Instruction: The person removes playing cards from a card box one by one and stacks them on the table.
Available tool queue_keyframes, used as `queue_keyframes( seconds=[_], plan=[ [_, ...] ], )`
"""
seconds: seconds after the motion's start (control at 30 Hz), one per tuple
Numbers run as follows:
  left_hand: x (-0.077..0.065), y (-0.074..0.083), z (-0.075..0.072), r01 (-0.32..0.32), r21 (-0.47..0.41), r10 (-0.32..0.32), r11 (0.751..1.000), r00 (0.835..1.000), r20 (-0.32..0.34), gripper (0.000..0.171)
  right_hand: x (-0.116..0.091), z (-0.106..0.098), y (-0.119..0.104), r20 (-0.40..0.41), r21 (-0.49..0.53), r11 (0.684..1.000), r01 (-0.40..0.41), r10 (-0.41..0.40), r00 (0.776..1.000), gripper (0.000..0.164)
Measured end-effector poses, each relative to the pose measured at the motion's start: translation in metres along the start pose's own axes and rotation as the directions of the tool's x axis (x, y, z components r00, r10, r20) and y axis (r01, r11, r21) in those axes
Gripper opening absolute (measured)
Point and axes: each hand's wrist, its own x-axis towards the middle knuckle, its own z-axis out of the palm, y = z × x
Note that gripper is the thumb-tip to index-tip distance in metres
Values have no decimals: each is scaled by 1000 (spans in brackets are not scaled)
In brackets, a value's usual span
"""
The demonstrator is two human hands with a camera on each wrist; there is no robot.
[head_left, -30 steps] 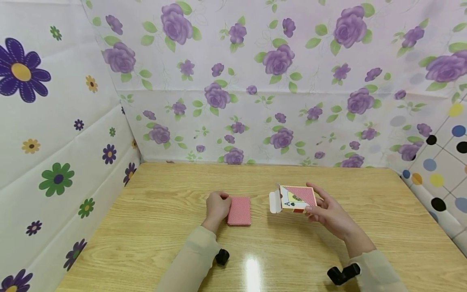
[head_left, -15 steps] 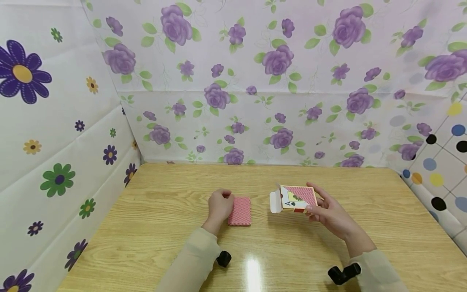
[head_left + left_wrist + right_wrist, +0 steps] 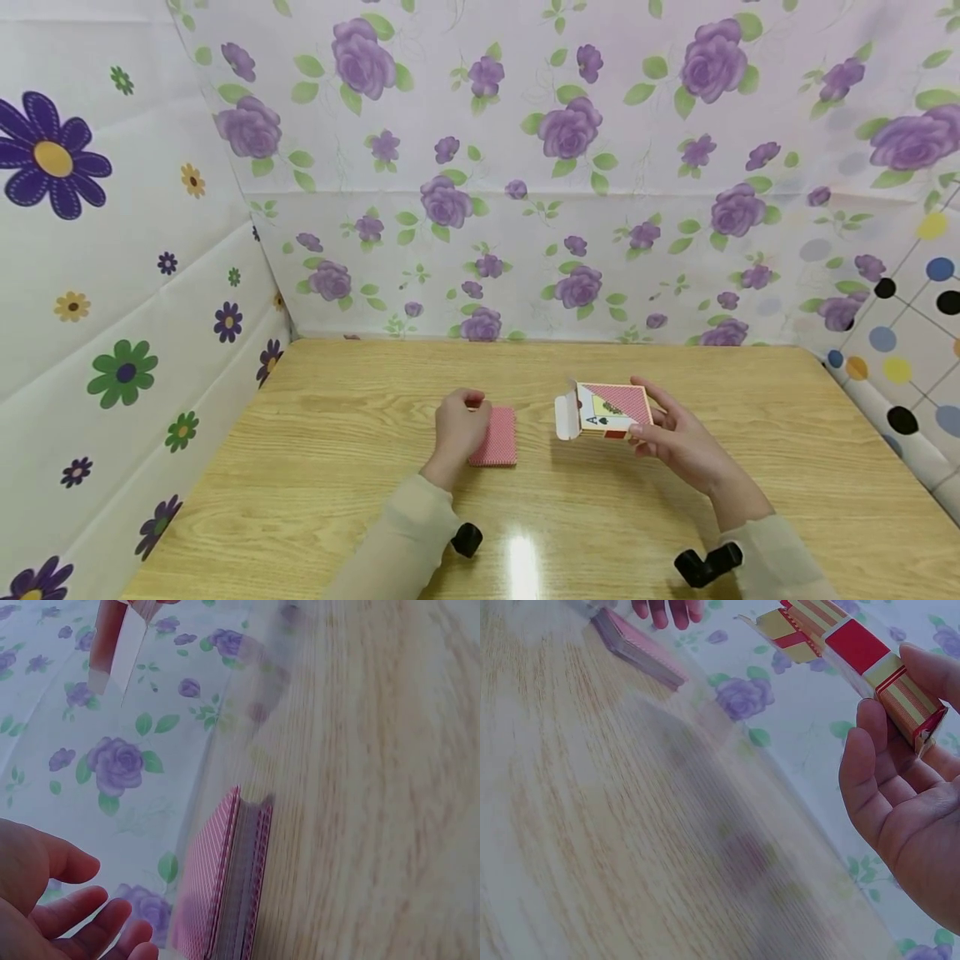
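A deck of playing cards (image 3: 500, 440) with red patterned backs lies in a neat stack on the wooden table (image 3: 360, 400). Over its upper left part hovers my left hand (image 3: 459, 432), fingers loosely bent. The left wrist view shows that hand (image 3: 60, 904) apart from the stack's side (image 3: 244, 885), holding nothing. My right hand (image 3: 678, 446) grips a card box (image 3: 611, 408) by its right end, above the table. The box's open end and white flap (image 3: 567, 416) face left, toward the deck. In the right wrist view, thumb and fingers hold the box's striped side (image 3: 862, 652).
A floral cloth (image 3: 517, 192) hangs behind the table's back edge, with a flower-print sheet (image 3: 150, 325) on the left and a dotted one (image 3: 896, 367) on the right. Black devices (image 3: 467, 540) sit on both wrists.
My left hand has shifted slightly right, from the deck's left edge to over its upper left part. The right hand and card box stay nearly still.
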Motion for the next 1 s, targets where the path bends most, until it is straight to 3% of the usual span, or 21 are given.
queue_keyframes(
  seconds=[0.3,0.77,1.0],
  plan=[
    [-8,9,4,-9,-61,11,998,999,38,22,-2,-1,3,7,-20,1000,5,-5,1000,74],
    [-15,21,11,-80,-105,88,991,993,75,19,0,-2,5,9,-1,1000,5,-5,1000,75],
    [-18,24,11,-70,-162,88,984,991,104,18,0,0,3,3,-7,1000,-1,1,1000,76]
  ],
)
